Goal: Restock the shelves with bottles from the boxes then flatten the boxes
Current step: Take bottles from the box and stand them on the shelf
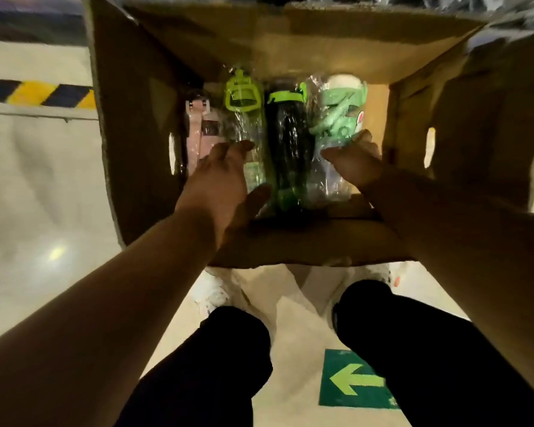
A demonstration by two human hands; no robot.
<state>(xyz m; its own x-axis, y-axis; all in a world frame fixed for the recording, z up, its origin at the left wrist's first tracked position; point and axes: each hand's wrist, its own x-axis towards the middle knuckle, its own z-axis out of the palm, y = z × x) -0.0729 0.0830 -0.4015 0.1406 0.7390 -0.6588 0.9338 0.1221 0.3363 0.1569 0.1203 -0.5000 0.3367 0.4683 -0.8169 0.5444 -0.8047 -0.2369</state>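
An open cardboard box stands on the floor in front of me with its flaps up. Several plastic-wrapped bottles lie side by side inside: a pink bottle, a clear bottle with a lime-green lid, a dark bottle with lime trim and a pale green bottle with a white cap. My left hand reaches into the box with fingers spread over the clear bottle, gripping nothing. My right hand reaches in palm up, fingertips touching the pale green bottle.
The pale floor carries a yellow-and-black hazard stripe at the left and a green arrow sign near my feet. My dark-trousered legs and white shoes stand just behind the box. Shiny plastic wrap shows at the top right.
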